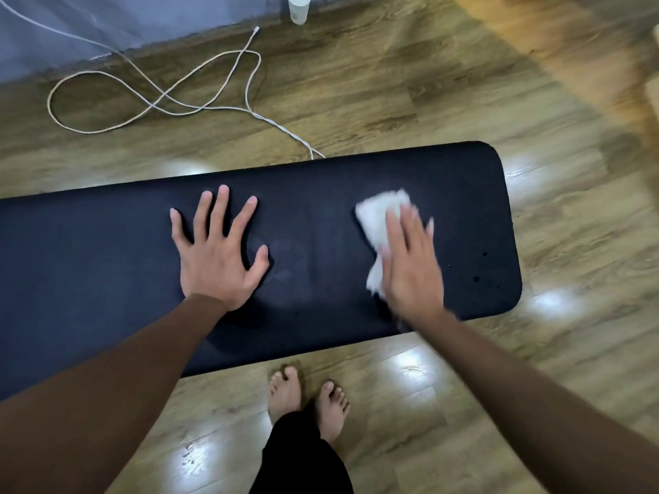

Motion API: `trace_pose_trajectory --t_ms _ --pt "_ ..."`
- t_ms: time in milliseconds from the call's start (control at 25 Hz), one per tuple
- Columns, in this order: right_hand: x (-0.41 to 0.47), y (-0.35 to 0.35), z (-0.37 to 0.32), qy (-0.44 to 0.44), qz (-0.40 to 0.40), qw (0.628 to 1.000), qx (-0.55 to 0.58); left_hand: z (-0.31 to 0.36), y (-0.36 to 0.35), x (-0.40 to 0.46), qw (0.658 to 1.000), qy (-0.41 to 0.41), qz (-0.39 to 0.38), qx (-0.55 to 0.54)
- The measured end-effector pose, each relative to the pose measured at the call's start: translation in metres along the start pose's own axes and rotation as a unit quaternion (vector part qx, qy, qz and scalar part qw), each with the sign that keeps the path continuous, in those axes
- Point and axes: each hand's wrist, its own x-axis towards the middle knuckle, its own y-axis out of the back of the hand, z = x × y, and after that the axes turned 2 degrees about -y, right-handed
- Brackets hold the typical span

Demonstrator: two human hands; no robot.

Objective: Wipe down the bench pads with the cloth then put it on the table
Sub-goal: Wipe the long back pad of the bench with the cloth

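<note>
**While one palm braces, the other rubs cloth over the pad**

While the left hand [217, 256] lies flat on the long black padded bench top [89, 265], its fingers are spread wide and straight, thumb out to the side, holding nothing. It sits near the middle of the pad.

Right hand [410, 265] further along, toward the rounded end of the bench. Fingers extended and close together, pressing down on a crumpled white cloth [379, 217]. Hand is motion-blurred. Cloth shows ahead of the fingertips and along the thumb side of the palm; the rest is under the hand, lying on the pad surface. Thumb hidden, so cannot tell if it pinches the fabric.

A few small dark specks on the pad beyond the right hand, near the rounded end.

Both forearms in brown sleeves. Two bare feet [306, 397] on the glossy wood-plank floor [392, 101], just beside the near edge of the bench; a black trouser leg above them.

Beyond the bench: a thin white cable [149, 105] looped loosely on the floor, one run passing behind the far edge of the pad. A white cylindrical container [299, 7] stands by the grey wall base at top.
</note>
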Motion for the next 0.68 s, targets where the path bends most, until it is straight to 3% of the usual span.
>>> trace_pose_trajectory --t_ms 120,200,480,680 --pt "0.098 0.015 0.007 -0.085 0.017 0.996 0.016 0.0 0.001 0.0 1.0 0.0 -0.003 -0.001" --pt "0.111 0.014 0.009 -0.092 0.027 0.995 0.018 0.001 0.002 0.0 1.0 0.002 -0.005 0.001" --pt "-0.035 -0.008 0.008 -0.046 0.019 0.999 0.011 0.003 0.004 0.0 1.0 0.001 -0.003 -0.012" --pt "-0.043 -0.012 0.01 -0.037 0.013 0.999 -0.007 0.001 0.005 -0.001 1.0 -0.001 -0.003 -0.015"
